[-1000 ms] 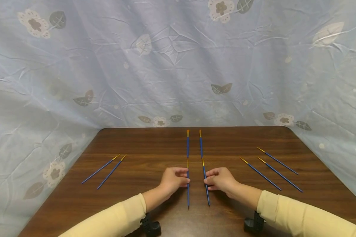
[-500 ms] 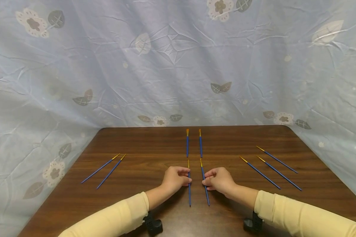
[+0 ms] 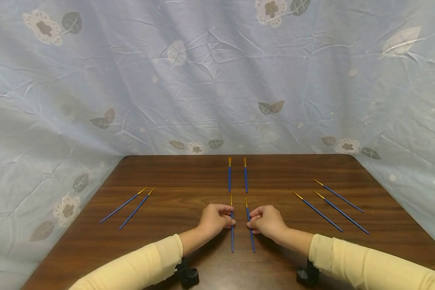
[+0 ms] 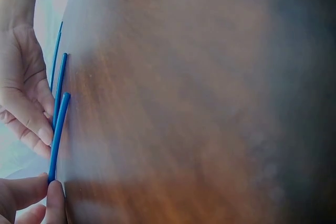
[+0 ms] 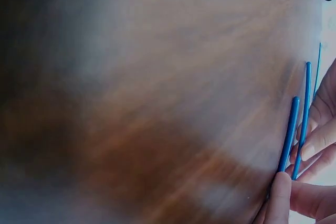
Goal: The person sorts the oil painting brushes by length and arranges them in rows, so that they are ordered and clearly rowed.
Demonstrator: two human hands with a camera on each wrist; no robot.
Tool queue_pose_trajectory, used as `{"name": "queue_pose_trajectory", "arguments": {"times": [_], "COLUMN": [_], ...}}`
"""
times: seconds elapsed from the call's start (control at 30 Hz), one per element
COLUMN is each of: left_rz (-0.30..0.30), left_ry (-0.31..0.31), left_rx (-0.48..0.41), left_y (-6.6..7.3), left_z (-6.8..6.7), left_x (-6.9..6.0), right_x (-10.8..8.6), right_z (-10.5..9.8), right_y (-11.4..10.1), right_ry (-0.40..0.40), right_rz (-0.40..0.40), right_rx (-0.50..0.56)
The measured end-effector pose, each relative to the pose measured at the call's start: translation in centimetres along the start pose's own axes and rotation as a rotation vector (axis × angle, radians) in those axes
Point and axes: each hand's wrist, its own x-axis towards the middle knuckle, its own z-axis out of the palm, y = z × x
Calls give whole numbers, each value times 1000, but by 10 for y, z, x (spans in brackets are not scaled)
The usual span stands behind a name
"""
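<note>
My left hand (image 3: 214,219) pinches a thin blue brush (image 3: 233,237) with a yellow upper end, held nearly straight up and down in the head view. Across a small gap, my right hand (image 3: 268,221) pinches a similar brush (image 3: 252,239), tilted slightly with its yellow end to the left. In the left wrist view, finger and thumb close on a blue handle (image 4: 59,135); the right wrist view shows a blue handle (image 5: 289,135) between fingertips. Just beyond lie two brushes with orange tips, one at left (image 3: 229,177) and one at right (image 3: 245,177), side by side.
Two slanted brushes (image 3: 137,208) lie at the left of the brown table (image 3: 181,173). Three more (image 3: 342,212) lie slanted at the right. A patterned cloth (image 3: 210,92) hangs behind and around the table.
The left hand and its brush have shifted slightly right. The right hand's brush has moved slightly left and nearer, and the gap between the two held brushes is narrower.
</note>
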Motion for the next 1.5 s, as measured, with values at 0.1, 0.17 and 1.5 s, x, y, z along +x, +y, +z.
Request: {"name": "queue_pose_trajectory", "arguments": {"times": [0.1, 0.17, 1.5], "left_rz": [0, -2, -20], "left_ry": [-5, -7, -1], "left_rx": [28, 40, 86], "left_y": [0, 0, 5], "left_z": [0, 0, 2], "left_x": [-1, -1, -1], "right_x": [0, -1, 0], "right_z": [1, 1, 3], "right_y": [1, 1, 0], "right_ry": [1, 1, 16], "right_rz": [-6, -6, 26], "right_rx": [-11, -13, 26]}}
